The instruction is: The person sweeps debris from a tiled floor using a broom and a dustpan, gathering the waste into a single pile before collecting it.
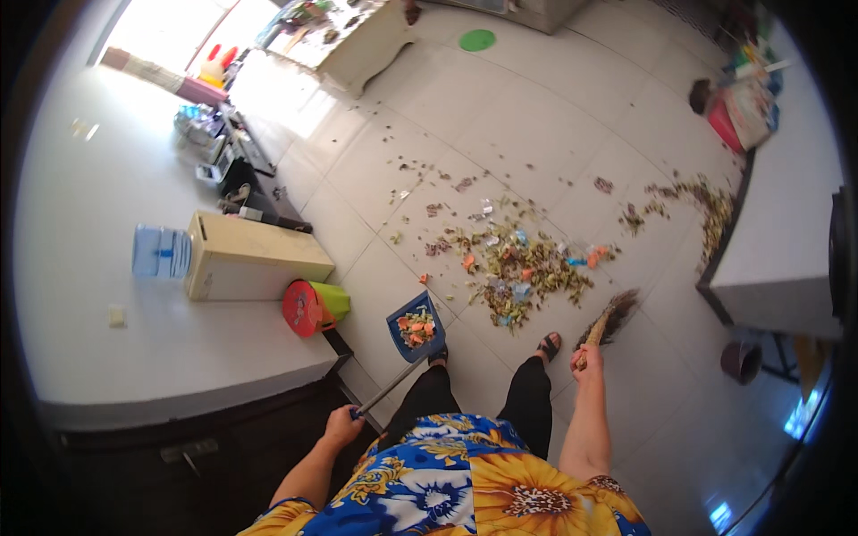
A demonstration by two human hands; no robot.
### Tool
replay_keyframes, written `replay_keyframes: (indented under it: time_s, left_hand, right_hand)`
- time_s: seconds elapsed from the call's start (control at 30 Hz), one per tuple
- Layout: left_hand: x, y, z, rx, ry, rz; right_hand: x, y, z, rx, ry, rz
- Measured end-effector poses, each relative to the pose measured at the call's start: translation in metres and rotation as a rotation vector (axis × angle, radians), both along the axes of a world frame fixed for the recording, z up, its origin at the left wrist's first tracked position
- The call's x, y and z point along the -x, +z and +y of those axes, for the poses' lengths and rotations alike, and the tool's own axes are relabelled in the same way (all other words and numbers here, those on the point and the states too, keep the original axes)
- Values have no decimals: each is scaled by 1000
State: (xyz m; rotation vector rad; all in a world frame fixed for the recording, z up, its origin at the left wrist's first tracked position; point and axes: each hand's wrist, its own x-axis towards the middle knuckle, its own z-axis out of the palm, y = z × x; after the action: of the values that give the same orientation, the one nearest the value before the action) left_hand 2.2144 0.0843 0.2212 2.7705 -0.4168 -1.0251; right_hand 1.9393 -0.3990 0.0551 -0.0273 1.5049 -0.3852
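Observation:
My left hand (344, 426) grips the end of the long handle of a blue dustpan (398, 343). Orange peels and green-brown scraps lie in its pan, close to my foot. In my right hand (587, 360) is the bound handle of a short hand broom (608, 317); its dark bristles are blurred, low over or on the tiles to the right of my sandalled foot. Ahead of my feet spreads a pile of scraps (529, 268), with green and brown bits, orange peels and pieces of wrapper. A second trail of scraps (714, 211) runs along the wall base at the right.
A water dispenser (248, 258) with a blue bottle and a red and green bin (328, 308) stand at the left. A cabinet (355, 53) and a green disc (477, 40) are farther off. The corner of a white wall (771, 268) juts in at the right, near a dark bucket (741, 363).

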Motion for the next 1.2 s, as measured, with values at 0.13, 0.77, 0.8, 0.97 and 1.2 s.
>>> replay_keyframes:
  time_s: [0.13, 0.77, 0.8, 0.97, 1.2]
  left_hand:
    - [64, 27, -28, -21, 225, 42]
    - [414, -33, -19, 192, 988, 120]
    - [422, -16, -30, 155, 1035, 175]
    - [474, 12, -36, 15, 964, 65]
    - [483, 28, -109, -75, 969, 18]
  right_hand:
    - [-2, 63, -71, 40, 124, -49]
    - [102, 111, -16, -141, 1100, -300]
    - [99, 93, -1, -157, 1152, -309]
    - [60, 21, 9, -179, 1408, -198]
    - [71, 17, -188, -166, 1194, -25]
